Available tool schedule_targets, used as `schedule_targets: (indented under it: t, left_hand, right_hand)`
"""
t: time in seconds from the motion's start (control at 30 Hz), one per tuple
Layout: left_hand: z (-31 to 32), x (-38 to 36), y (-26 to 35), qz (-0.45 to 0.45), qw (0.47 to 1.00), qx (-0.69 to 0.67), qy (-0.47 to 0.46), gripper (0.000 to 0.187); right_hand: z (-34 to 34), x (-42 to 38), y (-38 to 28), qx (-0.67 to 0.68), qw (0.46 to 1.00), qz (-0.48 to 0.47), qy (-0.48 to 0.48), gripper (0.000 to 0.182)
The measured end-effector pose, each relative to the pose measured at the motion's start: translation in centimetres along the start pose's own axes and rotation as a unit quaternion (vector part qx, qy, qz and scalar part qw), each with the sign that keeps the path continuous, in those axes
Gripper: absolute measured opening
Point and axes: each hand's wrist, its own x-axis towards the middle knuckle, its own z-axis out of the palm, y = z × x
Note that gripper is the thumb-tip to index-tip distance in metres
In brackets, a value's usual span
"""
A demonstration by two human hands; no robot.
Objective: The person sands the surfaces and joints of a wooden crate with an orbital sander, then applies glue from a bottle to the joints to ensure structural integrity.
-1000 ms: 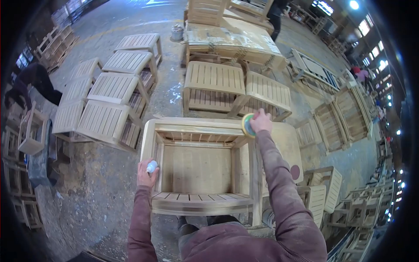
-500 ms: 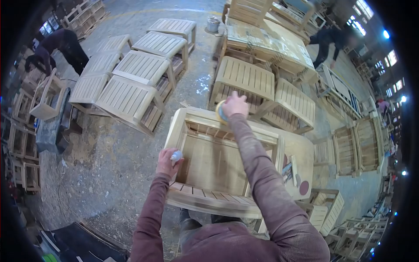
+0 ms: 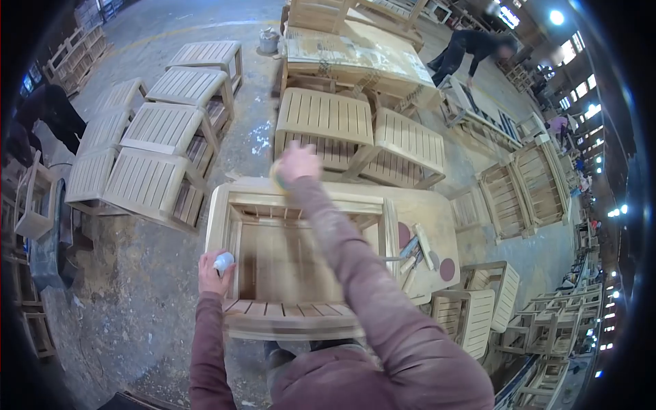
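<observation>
An upturned wooden chair frame (image 3: 225, 205) lies on a workbench in front of me. My right hand (image 3: 298, 162) reaches across to its far rail and presses a round yellow-green sanding pad (image 3: 277, 175) against the wood; the hand is blurred with motion. My left hand (image 3: 213, 275) rests on the frame's near left leg and grips a small white and blue bottle (image 3: 223, 260). Both arms wear dusty maroon sleeves.
Tools and dark red sanding discs (image 3: 447, 269) lie on the bench top (image 3: 430, 212) to the right. Slatted wooden stools (image 3: 161, 130) and benches (image 3: 328, 116) crowd the concrete floor beyond. A person (image 3: 471, 46) bends over at the back right, another (image 3: 41, 113) at the left.
My right hand has slid the sanding pad leftward along the chair's far rail, from its right end toward the left. The left hand has kept its grip on the bottle.
</observation>
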Motion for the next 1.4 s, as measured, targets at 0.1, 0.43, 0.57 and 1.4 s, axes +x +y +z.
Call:
schedule_targets:
  t: [0.1, 0.43, 0.57, 1.4]
  left_hand:
    - [0.8, 0.5, -0.1, -0.002, 1.000, -0.019, 0.002, 0.039]
    - [0.8, 0.9, 0.4, -0.005, 0.999, -0.045, 0.011, 0.038]
    - [0.4, 0.6, 0.1, -0.020, 0.997, -0.069, 0.010, 0.037]
    - [-11.3, -17.0, -8.5, -0.300, 0.823, -0.263, 0.404, 0.032]
  right_hand:
    - [-3.8, -2.3, 10.2, 0.021, 0.988, 0.152, -0.006, 0.030]
    - [-6.0, -7.4, 23.1, -0.005, 0.957, 0.286, 0.039, 0.036]
    - [-3.5, -7.3, 25.6, -0.001, 0.961, 0.270, 0.051, 0.040]
    - [1.5, -27.6, -18.7, 0.103, 0.931, -0.351, -0.011, 0.026]
